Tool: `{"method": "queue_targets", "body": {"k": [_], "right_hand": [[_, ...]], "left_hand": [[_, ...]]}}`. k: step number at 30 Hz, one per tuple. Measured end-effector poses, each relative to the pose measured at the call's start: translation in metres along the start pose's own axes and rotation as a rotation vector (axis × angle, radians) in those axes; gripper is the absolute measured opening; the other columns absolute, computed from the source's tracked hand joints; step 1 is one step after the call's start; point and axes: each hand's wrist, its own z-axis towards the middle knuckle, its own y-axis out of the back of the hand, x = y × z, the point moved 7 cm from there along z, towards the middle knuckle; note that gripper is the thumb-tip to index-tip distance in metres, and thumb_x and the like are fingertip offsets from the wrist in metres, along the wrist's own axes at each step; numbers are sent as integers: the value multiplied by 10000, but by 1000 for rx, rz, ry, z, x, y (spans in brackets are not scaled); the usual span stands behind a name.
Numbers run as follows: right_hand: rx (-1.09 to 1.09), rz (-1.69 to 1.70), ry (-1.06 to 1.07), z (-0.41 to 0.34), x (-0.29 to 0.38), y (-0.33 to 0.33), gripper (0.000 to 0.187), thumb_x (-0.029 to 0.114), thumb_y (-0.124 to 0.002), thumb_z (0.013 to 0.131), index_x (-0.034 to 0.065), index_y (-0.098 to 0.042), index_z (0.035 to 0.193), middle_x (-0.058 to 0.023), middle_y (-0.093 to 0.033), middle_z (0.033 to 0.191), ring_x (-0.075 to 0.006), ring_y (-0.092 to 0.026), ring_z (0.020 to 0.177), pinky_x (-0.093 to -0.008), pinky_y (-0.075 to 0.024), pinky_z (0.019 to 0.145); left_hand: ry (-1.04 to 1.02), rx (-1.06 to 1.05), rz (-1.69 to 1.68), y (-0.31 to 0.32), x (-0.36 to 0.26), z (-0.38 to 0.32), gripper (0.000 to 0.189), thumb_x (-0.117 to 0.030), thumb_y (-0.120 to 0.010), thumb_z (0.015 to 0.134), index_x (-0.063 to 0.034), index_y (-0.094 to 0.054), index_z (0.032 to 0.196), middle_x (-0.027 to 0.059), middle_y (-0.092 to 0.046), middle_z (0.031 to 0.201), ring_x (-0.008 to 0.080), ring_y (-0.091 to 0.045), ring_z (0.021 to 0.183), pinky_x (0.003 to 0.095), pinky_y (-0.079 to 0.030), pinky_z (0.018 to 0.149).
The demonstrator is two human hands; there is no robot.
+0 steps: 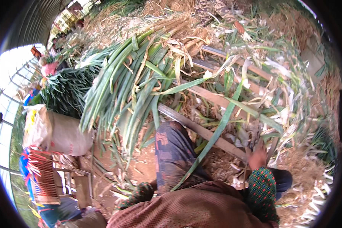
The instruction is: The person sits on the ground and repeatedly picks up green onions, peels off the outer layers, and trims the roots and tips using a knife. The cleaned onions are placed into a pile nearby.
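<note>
My right hand (258,156) is low at the right, by the near end of a metal-edged bar (205,132). Its fingers reach against a dark, narrow object (255,135), too blurred to name; whether they grip it is unclear. Only a shadowed bit of my left hand (153,184) shows beside my knee, the rest hidden. A large heap of long green onions or leeks (136,82) lies ahead, roots pointing away and leaves drooping toward me. One loose green leaf (216,136) crosses from the bars down over my leg.
More bars (233,61) run diagonally among peeled leaves and scraps (285,85). At left stand a stuffed pale sack (71,132), a dark green leafy bundle (65,88) and red-and-white ties (42,171). Another person's hand (239,27) is at the top, near a white scrap. White stalks (316,203) line the lower right.
</note>
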Motion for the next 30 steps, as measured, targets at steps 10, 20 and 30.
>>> {"method": "queue_targets", "body": {"k": [10,20,30], "right_hand": [[-116,337,-98,7,-1,-25,936,268,-772,672,-74,-260,1377,-326,-370,1332,-456,-401,1214,-437,-336,1036],[-150,331,-42,17,8,-18,906,310,-767,679,-98,-301,1341,-306,-432,1266,-445,-442,1166,-462,-358,994],[-185,267,-16,33,4,-16,918,292,-750,689,-22,-264,1402,-266,-503,1185,-449,-511,1039,-462,-428,889]], "left_hand": [[-1066,-441,135,42,-342,14,113,12,-569,826,-14,-604,930,67,-646,864,171,-598,839,298,-487,781],[-575,-1171,1020,22,-505,57,937,-472,-814,505,-1,-435,1222,173,-506,1126,354,-518,1042,443,-434,903],[-686,-1264,1079,36,-516,80,468,-217,-647,757,-39,-435,1135,190,-521,1033,387,-562,945,481,-481,756]]}}
